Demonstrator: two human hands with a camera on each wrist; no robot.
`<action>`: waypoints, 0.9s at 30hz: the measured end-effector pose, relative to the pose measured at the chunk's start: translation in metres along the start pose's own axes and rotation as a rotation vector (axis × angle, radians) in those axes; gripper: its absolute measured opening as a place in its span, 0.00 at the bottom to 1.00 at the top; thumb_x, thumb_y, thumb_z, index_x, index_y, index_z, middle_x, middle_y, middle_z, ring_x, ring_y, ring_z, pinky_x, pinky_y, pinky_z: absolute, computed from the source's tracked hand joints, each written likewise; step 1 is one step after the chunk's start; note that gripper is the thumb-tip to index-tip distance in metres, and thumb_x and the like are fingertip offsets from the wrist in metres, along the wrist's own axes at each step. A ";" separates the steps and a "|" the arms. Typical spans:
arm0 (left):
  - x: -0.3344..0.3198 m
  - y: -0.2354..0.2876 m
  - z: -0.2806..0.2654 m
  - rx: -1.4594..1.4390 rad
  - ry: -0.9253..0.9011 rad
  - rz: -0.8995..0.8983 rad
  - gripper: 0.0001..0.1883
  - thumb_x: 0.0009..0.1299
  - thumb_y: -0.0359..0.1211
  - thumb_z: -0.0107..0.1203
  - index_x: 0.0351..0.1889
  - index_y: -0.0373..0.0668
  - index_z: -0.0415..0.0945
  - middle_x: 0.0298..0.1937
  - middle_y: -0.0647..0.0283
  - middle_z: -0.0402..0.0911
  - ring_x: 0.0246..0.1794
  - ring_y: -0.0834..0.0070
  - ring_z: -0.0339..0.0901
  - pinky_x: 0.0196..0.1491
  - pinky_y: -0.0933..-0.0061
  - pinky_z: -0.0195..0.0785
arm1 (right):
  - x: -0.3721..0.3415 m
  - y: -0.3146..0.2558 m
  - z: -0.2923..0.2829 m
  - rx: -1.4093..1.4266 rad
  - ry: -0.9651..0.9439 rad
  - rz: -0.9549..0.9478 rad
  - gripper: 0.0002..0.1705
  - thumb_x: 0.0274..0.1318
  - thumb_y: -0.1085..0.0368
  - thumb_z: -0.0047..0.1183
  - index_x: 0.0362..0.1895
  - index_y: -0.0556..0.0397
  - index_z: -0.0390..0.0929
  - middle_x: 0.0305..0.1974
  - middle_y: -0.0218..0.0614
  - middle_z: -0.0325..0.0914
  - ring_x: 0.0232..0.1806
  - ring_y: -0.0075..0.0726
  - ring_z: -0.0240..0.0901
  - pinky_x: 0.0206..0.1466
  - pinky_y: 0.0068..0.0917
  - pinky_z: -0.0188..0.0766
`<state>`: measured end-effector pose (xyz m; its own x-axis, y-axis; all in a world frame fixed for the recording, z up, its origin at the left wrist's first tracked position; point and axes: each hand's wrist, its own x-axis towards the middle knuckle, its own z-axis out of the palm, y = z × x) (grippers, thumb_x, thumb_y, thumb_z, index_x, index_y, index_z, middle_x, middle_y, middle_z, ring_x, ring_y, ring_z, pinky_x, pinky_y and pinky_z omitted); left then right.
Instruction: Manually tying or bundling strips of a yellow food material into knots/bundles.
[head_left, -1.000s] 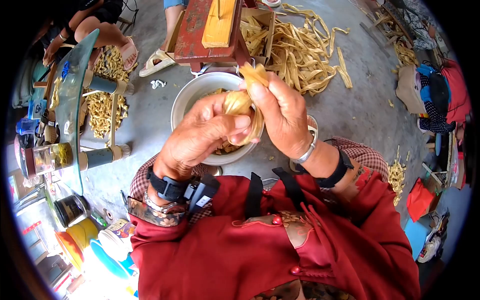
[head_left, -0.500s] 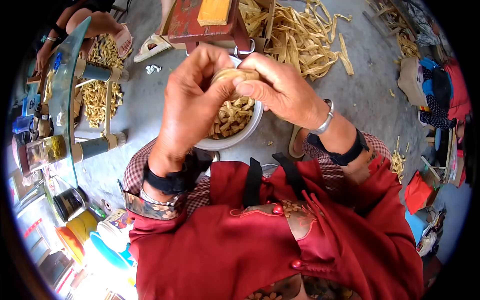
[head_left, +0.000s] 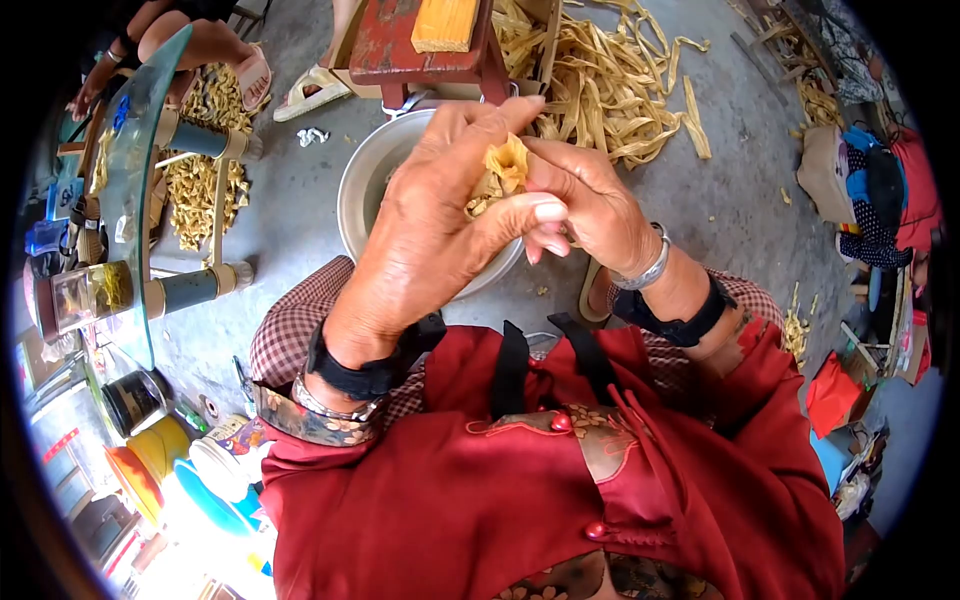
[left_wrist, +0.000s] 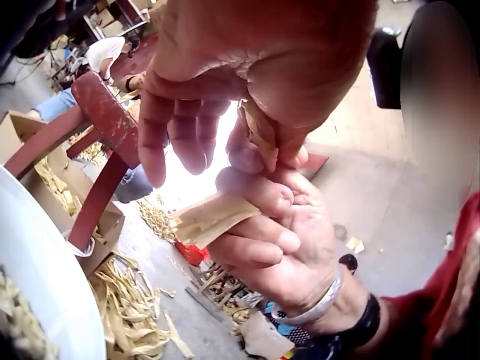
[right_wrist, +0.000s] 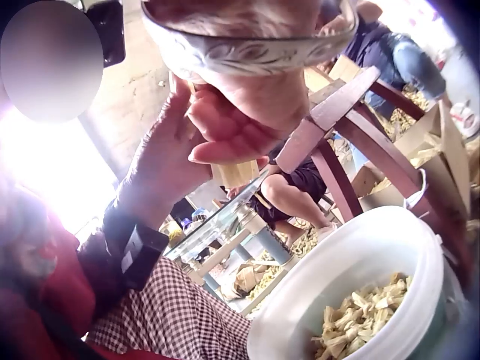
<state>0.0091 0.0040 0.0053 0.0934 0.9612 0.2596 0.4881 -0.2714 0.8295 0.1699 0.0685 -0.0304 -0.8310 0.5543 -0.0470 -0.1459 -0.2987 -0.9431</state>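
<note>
A yellowish-tan dried strip is wrapped into a small roll, its ruffled hollow end facing up between both hands. My left hand pinches it between thumb and fingers; in the left wrist view its other fingers hang down. Curled around a flat length of the strip are the fingers of my right hand. Below the hands stands a white bucket, partly hidden by them. Short folded pieces lie inside it, as the right wrist view shows.
Beyond the bucket is a red wooden bench with a yellow wood block. Long loose strips spill from a cardboard box at the back. At left, a glass-topped table stands by a pile of folded pieces near another person's foot.
The strip's loose end stood up in the right hand, then the hands closed together around the strip. Now they have turned, and the roll shows its hollow end upward.
</note>
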 end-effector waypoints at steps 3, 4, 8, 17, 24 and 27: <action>-0.002 -0.015 0.013 -0.163 0.101 -0.077 0.19 0.70 0.37 0.53 0.54 0.35 0.71 0.37 0.55 0.76 0.35 0.65 0.77 0.38 0.70 0.70 | 0.003 0.002 -0.001 -0.075 0.058 0.060 0.18 0.66 0.53 0.42 0.47 0.54 0.71 0.18 0.23 0.62 0.15 0.14 0.60 0.18 0.14 0.63; -0.002 -0.014 0.014 -0.259 0.098 -0.166 0.19 0.71 0.37 0.51 0.54 0.34 0.71 0.36 0.56 0.77 0.34 0.66 0.77 0.37 0.70 0.70 | 0.003 0.001 0.001 -0.095 0.111 0.032 0.18 0.66 0.52 0.42 0.48 0.53 0.71 0.19 0.23 0.62 0.16 0.13 0.60 0.18 0.14 0.63; -0.002 -0.005 0.006 -0.734 -0.001 -0.372 0.23 0.77 0.43 0.38 0.54 0.32 0.70 0.33 0.59 0.79 0.32 0.73 0.78 0.36 0.76 0.73 | 0.005 -0.001 0.002 -0.205 0.258 -0.090 0.21 0.65 0.49 0.43 0.52 0.51 0.67 0.23 0.24 0.65 0.20 0.13 0.61 0.17 0.13 0.61; 0.000 -0.023 -0.016 -1.372 0.012 -0.274 0.28 0.76 0.50 0.34 0.50 0.33 0.70 0.41 0.59 0.72 0.31 0.77 0.70 0.38 0.68 0.75 | -0.010 -0.002 -0.020 -0.578 0.314 -0.266 0.11 0.57 0.61 0.57 0.31 0.57 0.78 0.22 0.26 0.72 0.23 0.16 0.64 0.25 0.17 0.61; 0.000 -0.003 -0.013 -0.829 0.169 -0.439 0.28 0.75 0.51 0.37 0.51 0.32 0.71 0.38 0.59 0.76 0.22 0.81 0.72 0.26 0.80 0.70 | -0.010 0.002 -0.018 -0.768 0.402 -0.316 0.09 0.55 0.63 0.58 0.30 0.57 0.78 0.21 0.29 0.73 0.21 0.18 0.64 0.23 0.19 0.61; -0.002 -0.003 -0.008 -0.668 0.146 -0.500 0.17 0.71 0.42 0.51 0.43 0.35 0.76 0.22 0.68 0.74 0.14 0.87 0.64 0.17 0.86 0.57 | -0.009 -0.001 -0.019 -0.864 0.376 -0.381 0.08 0.54 0.65 0.58 0.30 0.57 0.77 0.21 0.31 0.73 0.19 0.21 0.65 0.23 0.19 0.61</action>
<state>0.0001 0.0022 0.0064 -0.1322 0.9723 -0.1928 -0.1773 0.1682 0.9697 0.1875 0.0790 -0.0360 -0.5659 0.7483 0.3461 0.1959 0.5298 -0.8252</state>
